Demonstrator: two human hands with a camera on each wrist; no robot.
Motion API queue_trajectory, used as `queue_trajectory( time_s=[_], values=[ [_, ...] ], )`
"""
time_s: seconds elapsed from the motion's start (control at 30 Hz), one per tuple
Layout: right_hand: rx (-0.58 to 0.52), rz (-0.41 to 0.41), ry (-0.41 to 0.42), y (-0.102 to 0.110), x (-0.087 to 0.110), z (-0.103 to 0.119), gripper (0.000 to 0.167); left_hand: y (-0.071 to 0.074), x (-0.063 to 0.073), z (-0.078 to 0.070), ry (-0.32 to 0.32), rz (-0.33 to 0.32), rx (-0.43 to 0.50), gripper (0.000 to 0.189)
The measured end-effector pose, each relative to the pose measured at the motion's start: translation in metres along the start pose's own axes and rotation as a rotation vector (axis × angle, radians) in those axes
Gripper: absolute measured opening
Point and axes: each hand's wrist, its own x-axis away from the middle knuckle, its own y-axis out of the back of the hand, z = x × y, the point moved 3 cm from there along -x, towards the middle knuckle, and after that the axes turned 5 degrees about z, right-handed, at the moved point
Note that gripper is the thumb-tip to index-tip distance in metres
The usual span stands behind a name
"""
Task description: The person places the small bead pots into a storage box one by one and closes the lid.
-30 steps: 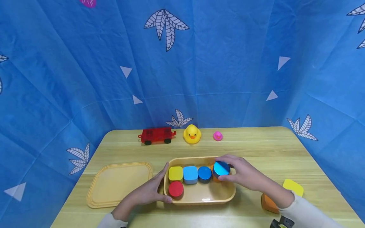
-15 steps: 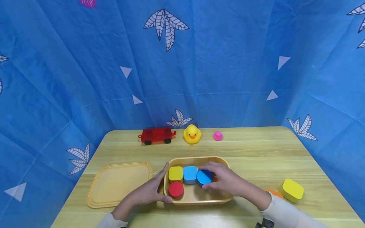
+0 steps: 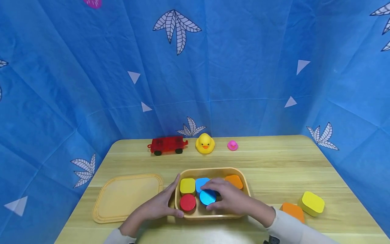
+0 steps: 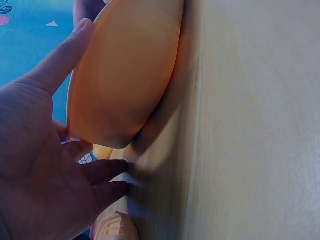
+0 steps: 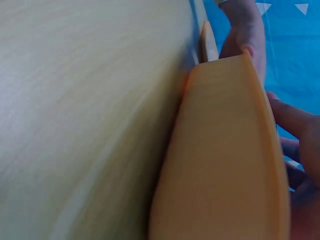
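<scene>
In the head view my right hand (image 3: 228,197) pinches a round blue block (image 3: 208,197) between thumb and fingers, inside a tan oblong box (image 3: 213,217). Left of it are a round red block (image 3: 188,203) and a yellow block (image 3: 187,186). A light-blue block (image 3: 201,183) sits just behind the held one, and an orange block (image 3: 234,182) occupies the back right. My left hand (image 3: 159,204) rests against the box's left end, thumb and index finger spread along it. Both wrist views show the box's outer wall (image 4: 125,70); its contents are hidden there.
A tan lid (image 3: 129,198) lies flat left of the box. Behind stand a red toy wagon (image 3: 166,145), a yellow rubber duck (image 3: 205,143) and a small pink duck (image 3: 233,145). An orange block (image 3: 293,211) and a yellow block (image 3: 312,203) lie near my right forearm.
My right hand has carried the round blue block from the box's right side leftward and toward the front, beside the red block. A darker blue round block is now hidden. The left hand stays put.
</scene>
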Motion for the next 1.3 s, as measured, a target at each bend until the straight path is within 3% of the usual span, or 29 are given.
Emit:
queue_trajectory(
  time_s=[0.3, 0.77, 1.13, 1.3],
  values=[
    [0.056, 0.009, 0.024, -0.011, -0.004, -0.003, 0.053, 0.002, 0.002, -0.003, 0.005, 0.006, 0.001, 0.127],
    [0.140, -0.056, 0.084, -0.019, -0.006, -0.003, 0.053, 0.000, 0.000, -0.001, 0.007, 0.000, 0.002, 0.126],
    [0.141, -0.078, 0.122, -0.016, -0.003, -0.001, 0.057, 0.000, 0.000, 0.000, -0.002, -0.002, 0.004, 0.126],
    [0.075, -0.107, 0.068, -0.008, 0.006, -0.005, 0.058, 0.000, 0.001, 0.000, -0.005, -0.002, 0.003, 0.127]
  ],
)
